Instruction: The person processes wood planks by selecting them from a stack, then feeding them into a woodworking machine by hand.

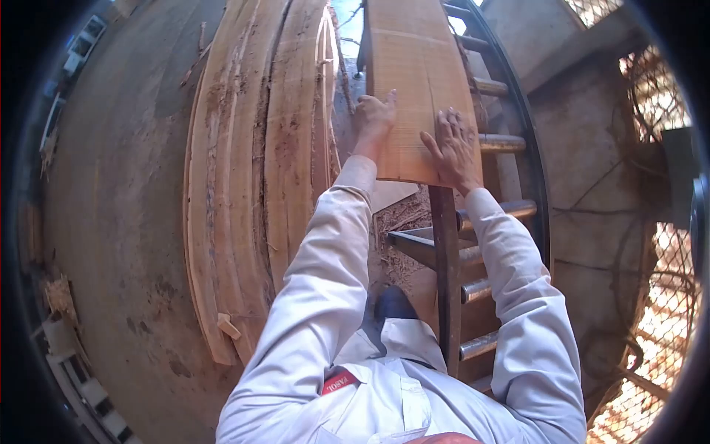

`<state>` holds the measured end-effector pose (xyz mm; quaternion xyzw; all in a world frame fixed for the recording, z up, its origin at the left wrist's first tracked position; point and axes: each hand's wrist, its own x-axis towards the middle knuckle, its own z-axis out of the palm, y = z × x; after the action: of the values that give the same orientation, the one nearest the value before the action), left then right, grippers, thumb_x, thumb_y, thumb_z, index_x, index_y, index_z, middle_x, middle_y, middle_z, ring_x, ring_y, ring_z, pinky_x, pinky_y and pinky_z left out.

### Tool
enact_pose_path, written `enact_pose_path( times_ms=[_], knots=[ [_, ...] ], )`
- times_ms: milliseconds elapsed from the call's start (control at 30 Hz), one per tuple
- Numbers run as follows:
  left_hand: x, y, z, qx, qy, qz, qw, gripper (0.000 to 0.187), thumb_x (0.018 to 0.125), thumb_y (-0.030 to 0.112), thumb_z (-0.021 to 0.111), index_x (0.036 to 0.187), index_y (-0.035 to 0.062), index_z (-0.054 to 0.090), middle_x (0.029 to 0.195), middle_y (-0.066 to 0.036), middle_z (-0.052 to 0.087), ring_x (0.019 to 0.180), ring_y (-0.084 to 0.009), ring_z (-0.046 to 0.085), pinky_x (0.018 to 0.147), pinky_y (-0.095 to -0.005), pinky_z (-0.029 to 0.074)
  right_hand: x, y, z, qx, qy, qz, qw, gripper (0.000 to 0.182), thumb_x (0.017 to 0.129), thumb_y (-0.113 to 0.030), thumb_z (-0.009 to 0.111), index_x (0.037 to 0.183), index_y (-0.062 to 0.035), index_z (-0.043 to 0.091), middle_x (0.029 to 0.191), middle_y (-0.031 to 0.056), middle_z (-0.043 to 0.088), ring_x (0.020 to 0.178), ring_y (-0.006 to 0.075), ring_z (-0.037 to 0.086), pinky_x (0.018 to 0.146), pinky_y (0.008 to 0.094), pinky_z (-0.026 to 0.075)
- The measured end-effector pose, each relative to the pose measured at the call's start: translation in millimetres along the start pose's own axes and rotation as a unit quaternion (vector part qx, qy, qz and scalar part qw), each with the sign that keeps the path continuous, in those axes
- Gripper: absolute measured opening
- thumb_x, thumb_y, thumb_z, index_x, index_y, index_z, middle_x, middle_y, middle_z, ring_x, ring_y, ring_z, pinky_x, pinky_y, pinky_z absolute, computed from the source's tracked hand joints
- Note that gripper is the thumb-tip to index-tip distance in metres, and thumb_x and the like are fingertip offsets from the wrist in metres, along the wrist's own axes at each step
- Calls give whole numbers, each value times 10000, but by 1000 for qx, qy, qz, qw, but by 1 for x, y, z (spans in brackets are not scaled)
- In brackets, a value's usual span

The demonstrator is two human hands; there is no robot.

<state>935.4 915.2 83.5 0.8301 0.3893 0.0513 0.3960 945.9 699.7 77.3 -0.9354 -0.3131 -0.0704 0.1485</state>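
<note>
Straight ahead of the person, a broad wooden board (414, 74) runs away lengthwise, its near end over a dark metal rail (446, 281). The left hand (374, 122) is at the board's left edge, thumb laid on top and fingers bent down by the side; I can't tell whether that grip really pinches the wood. The right hand (455, 148) lies flat near the right edge, its grip spread, thumb out from the fingers. To the right of the board I see metal rollers (503, 143) set in a frame, with wire mesh (651, 355) beyond. Wood shavings (403, 214) lie below the near end. On the left, long rough planks (288, 148) lie side by side, a small wood offcut (228, 326) near their closer end.
</note>
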Motion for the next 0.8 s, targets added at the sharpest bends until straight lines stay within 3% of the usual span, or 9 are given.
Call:
enact_pose_path(
  times_ms=[100,300,400,533,600,700,800],
  knots=[
    [4,-20,18,30,12,24,999,1003,889,728,563,1323,-173,486,1270,-345,618,1198,-421,634,1027,-459,506,-4,8,20,4,48,-16,999,826,989,-650,438,1520,-20,392,1625,239,288,1541,383,190,1220,602,117],
    [-8,-19,17,72,-13,58,996,950,888,738,556,1258,-136,553,1264,-326,635,1197,-413,639,1007,-465,511,-20,15,15,-20,59,-19,998,914,961,-729,387,1543,-25,358,1610,249,317,1537,372,212,1226,602,97],
    [-35,-22,28,79,37,67,994,922,884,746,555,1208,-116,599,1270,-328,631,1205,-412,632,1013,-472,503,-53,18,-6,-3,66,-11,998,926,956,-739,379,1535,-17,374,1601,248,336,1534,363,226,1229,590,114],
    [-85,-64,61,77,8,127,989,943,882,750,556,1242,-121,574,1269,-349,616,1220,-441,608,1029,-487,481,-130,26,-36,-5,43,-6,999,898,970,-712,386,1527,-8,384,1608,236,326,1528,357,240,1237,569,120],
    [-122,-85,76,61,-2,126,990,953,879,750,560,1255,-126,544,1250,-360,615,1209,-460,604,1024,-498,476,-176,30,-44,-4,46,-13,999,874,980,-690,392,1528,-9,383,1613,225,320,1527,357,240,1241,559,120],
    [-244,-89,84,-28,60,38,997,941,869,752,578,1218,-122,538,1218,-370,620,1205,-474,598,1013,-508,472,-259,37,-62,-4,51,-19,999,842,992,-662,398,1525,-10,388,1617,214,316,1530,350,231,1246,548,117],
    [-352,-100,82,-2,11,8,1000,913,895,706,586,1240,-137,514,1255,-376,595,1222,-499,568,1029,-508,456,-352,45,-88,34,49,-6,998,818,995,-638,422,1526,-17,388,1620,205,316,1536,337,222,1249,543,112]
  ],
)
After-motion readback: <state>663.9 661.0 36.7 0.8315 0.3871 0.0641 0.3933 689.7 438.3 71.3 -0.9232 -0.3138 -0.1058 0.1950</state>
